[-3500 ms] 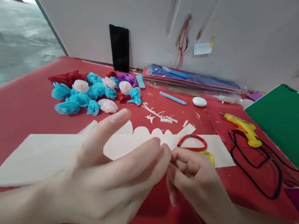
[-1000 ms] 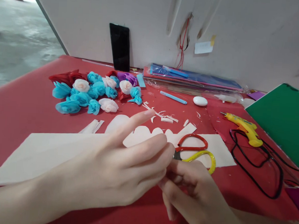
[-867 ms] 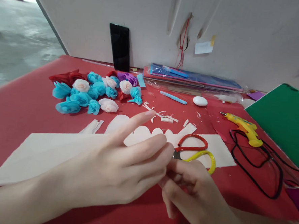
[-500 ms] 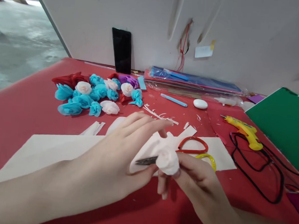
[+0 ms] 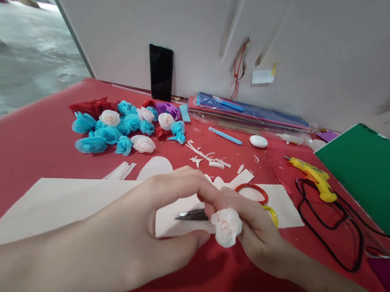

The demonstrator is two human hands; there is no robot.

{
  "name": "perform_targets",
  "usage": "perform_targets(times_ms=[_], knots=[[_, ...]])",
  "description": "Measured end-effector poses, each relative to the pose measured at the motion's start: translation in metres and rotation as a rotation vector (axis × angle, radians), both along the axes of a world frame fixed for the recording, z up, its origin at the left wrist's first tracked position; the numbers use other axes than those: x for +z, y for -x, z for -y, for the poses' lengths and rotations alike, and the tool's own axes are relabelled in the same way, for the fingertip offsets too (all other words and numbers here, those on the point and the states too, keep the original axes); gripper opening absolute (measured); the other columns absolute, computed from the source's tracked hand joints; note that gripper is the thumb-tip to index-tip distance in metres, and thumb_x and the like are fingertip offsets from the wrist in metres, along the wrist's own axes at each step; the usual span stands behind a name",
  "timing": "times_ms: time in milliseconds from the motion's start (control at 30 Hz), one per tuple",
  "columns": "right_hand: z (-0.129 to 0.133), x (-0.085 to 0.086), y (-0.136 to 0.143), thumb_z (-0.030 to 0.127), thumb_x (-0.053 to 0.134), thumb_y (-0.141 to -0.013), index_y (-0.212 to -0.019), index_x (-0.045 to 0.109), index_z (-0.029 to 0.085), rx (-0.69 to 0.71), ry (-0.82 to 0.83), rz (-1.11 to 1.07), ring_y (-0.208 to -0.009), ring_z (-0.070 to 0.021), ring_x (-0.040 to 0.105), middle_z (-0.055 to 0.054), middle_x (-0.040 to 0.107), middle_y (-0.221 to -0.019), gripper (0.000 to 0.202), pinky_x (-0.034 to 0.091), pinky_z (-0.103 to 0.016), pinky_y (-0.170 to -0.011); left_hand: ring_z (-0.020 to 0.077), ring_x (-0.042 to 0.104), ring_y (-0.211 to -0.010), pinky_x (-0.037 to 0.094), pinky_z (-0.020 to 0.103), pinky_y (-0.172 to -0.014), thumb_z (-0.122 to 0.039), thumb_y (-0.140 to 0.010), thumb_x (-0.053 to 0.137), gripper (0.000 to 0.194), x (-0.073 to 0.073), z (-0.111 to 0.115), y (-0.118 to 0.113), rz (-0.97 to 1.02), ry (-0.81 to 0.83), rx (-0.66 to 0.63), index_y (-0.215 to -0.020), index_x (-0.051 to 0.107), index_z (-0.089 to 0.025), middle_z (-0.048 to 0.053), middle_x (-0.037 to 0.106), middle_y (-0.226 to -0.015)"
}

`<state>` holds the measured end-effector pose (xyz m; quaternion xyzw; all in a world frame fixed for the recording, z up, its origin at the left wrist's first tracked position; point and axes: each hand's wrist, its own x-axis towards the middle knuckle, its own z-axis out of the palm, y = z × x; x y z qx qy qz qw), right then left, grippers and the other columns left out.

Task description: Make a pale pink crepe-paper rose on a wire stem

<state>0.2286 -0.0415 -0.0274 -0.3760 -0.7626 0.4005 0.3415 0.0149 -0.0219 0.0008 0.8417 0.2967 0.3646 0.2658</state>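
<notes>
A pale pink paper rose (image 5: 226, 227) is held in my right hand (image 5: 259, 233), its fingers closed around the base behind the bloom. My left hand (image 5: 164, 219) arches over the white paper sheet (image 5: 80, 192), thumb and fingers apart. Its index fingertip reaches the back edge of the rose; whether it presses there I cannot tell. Beneath the hands lie scissors with a red handle loop (image 5: 253, 191) and a yellow loop (image 5: 271, 216). Their dark blades (image 5: 192, 214) show between my left thumb and fingers. Further back, white petal-shaped paper (image 5: 156, 166) rests by the sheet.
A heap of blue, white, red and purple paper flowers (image 5: 106, 135) sits back left. A phone (image 5: 160, 72) leans on the wall. Paper scraps (image 5: 207, 155), a blue pen (image 5: 225, 135), a white oval object (image 5: 258, 141) and a yellow glue gun (image 5: 312, 175) with black cord lie right.
The rose has turned to face me more and sits slightly lower and further right. My right hand has shifted its hold to behind the bloom. My left thumb and fingers have come closer.
</notes>
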Motion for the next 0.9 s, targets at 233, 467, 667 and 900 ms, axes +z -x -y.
perform_targets(times_ms=[233, 467, 667, 900], knots=[[-0.004, 0.001, -0.001, 0.024, 0.048, -0.099, -0.080, 0.056, 0.021, 0.055, 0.091, -0.123, -0.070, -0.0128, 0.051, 0.000, 0.055, -0.078, 0.020, 0.043, -0.022, -0.065, 0.0103, 0.071, -0.086, 0.057, 0.012, -0.073, -0.018, -0.081, 0.063, 0.033, 0.004, -0.007, 0.004, -0.048, 0.436, -0.110, -0.105, 0.058, -0.040, -0.015, 0.070, -0.097], [-0.010, 0.002, 0.006, 0.051, 0.053, -0.096, -0.072, 0.055, 0.020, 0.027, 0.308, -0.331, -0.058, -0.0101, 0.038, 0.003, 0.043, -0.067, 0.039, 0.040, -0.021, -0.057, 0.0109, 0.070, -0.093, 0.057, 0.017, -0.075, -0.021, -0.087, 0.049, 0.019, -0.004, -0.023, 0.007, 0.068, 0.509, -0.013, -0.095, 0.064, -0.031, -0.007, 0.069, -0.093], [-0.005, 0.001, 0.009, 0.040, 0.053, -0.099, -0.077, 0.055, 0.018, -0.003, 0.500, -0.413, -0.051, -0.0071, 0.033, 0.007, 0.041, -0.059, 0.032, 0.033, -0.019, -0.052, 0.0094, 0.069, -0.089, 0.056, 0.020, -0.079, -0.015, -0.088, 0.047, 0.025, -0.016, -0.026, 0.004, -0.020, 0.224, 0.018, -0.105, 0.058, -0.030, -0.007, 0.069, -0.094], [0.009, -0.002, 0.015, 0.031, 0.046, -0.103, -0.084, 0.055, 0.018, 0.067, 0.760, -0.621, -0.054, -0.0069, 0.049, 0.003, 0.059, -0.057, 0.025, 0.037, -0.018, -0.058, 0.0097, 0.054, -0.081, 0.044, 0.024, -0.087, -0.017, -0.090, 0.054, 0.007, -0.015, -0.015, -0.001, -0.037, -0.228, 0.168, -0.090, 0.052, -0.024, -0.007, 0.058, -0.084]])
